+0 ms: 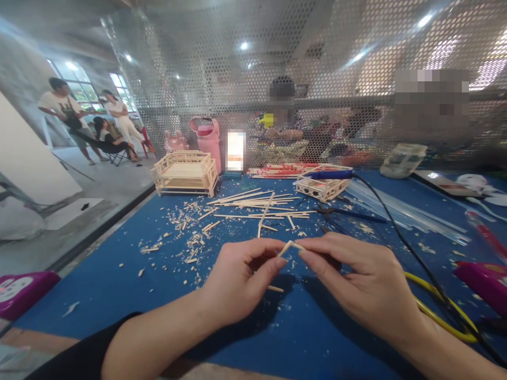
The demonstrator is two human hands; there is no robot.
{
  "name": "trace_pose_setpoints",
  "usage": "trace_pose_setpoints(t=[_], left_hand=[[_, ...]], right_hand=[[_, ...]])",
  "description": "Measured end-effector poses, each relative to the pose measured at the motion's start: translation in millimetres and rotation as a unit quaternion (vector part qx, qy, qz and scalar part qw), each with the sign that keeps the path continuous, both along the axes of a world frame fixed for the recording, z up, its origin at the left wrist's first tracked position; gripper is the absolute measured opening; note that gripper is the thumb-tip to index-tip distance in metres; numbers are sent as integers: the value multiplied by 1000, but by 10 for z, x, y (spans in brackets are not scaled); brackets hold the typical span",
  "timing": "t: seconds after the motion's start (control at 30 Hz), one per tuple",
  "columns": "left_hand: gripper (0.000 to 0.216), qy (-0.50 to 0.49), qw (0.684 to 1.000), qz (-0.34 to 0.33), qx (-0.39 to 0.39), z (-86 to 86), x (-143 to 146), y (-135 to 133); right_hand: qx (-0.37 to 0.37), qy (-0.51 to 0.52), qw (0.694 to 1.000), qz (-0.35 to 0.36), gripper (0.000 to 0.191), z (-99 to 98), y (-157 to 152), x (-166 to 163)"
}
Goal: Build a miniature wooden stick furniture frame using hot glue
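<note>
Between my two hands is a thin pale wooden stick [291,244], bent to a peak at its middle. My left hand [241,277] pinches one end between thumb and forefinger. The other end is pinched the same way by my right hand [358,282]. Both hands are held above the blue tabletop [130,306]. A short stick piece [276,288] shows just below my left fingers. Beyond the hands lie several loose wooden sticks [253,200], with chips and splinters [194,237] scattered around them. Black-handled pliers [352,213] rest behind my right hand.
A small wooden stick model [186,174] stands at the back left, beside a pink bottle [208,142]. A blue-handled corded tool [330,174] lies across a second stick frame [322,189]. Clear glue sticks [407,208], a glass jar [404,160] and yellow handles [443,306] are at right.
</note>
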State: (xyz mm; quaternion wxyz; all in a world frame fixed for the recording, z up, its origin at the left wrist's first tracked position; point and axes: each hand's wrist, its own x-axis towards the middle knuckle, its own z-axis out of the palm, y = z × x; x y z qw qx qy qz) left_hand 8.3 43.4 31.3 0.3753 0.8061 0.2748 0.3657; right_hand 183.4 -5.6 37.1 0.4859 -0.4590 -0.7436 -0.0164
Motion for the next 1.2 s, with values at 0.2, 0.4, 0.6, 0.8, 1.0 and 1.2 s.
trace_pose_setpoints(t=[0.2,0.4,0.6,0.8,1.0,1.2], left_hand=[[22,3,998,2,65,11,-11,24],[20,37,987,16,157,23,-46,48],[20,72,956,21,283,70,-83,97],[23,148,908,13,391,110,-140,150],[24,222,867,22,446,88,-169,145],[26,254,853,26,455,-24,-156,57]], right_hand=[[-10,-6,1000,-4,15,-18,-7,10],[-37,0,999,2,17,-46,-16,19],[-101,35,994,-9,15,-90,4,-24],[-207,115,971,14,16,-164,96,-59],[-274,133,951,53,18,-258,129,-23],[-262,71,962,37,12,-391,87,15]])
